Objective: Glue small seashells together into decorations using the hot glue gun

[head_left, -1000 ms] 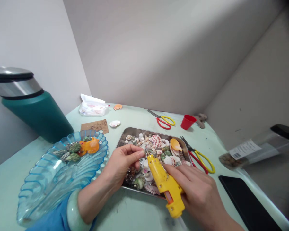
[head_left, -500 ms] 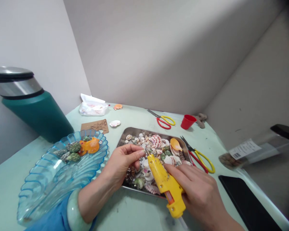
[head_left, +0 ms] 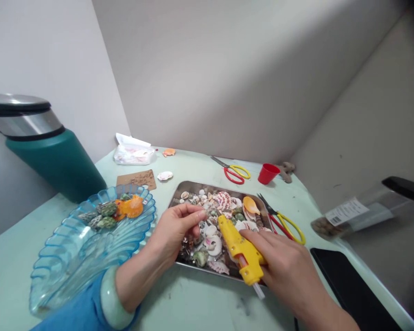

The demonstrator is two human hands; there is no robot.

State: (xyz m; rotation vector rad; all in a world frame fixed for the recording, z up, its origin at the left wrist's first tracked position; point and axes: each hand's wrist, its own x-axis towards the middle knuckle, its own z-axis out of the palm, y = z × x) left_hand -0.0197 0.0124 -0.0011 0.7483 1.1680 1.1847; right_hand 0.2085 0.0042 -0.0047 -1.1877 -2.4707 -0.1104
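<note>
My right hand (head_left: 279, 257) is wrapped round the handle of a yellow glue gun (head_left: 240, 250), a clear glue stick poking from its rear end. Its nozzle points away and to the left, over a metal tray (head_left: 183, 187) full of shells. Left of the nozzle, a small gap away, my left hand (head_left: 179, 225) is held with thumb and forefinger pinched together. Whatever sits in that pinch is too small to make out. White, striped and greenish shells (head_left: 212, 246) fill the tray beneath both hands, along with one orange shell (head_left: 251, 206).
A blue scalloped dish (head_left: 89, 248) holding green and orange shells stands on the left, a green bottle (head_left: 60, 161) behind it. Two pairs of scissors (head_left: 236, 174), a red cup (head_left: 268, 174), a clear jar (head_left: 352, 214) and a black flat object (head_left: 352, 285) lie right and behind.
The glue gun has drawn back to the right, so its nozzle is now apart from my left fingertips. My left hand keeps its pinch in nearly the same place.
</note>
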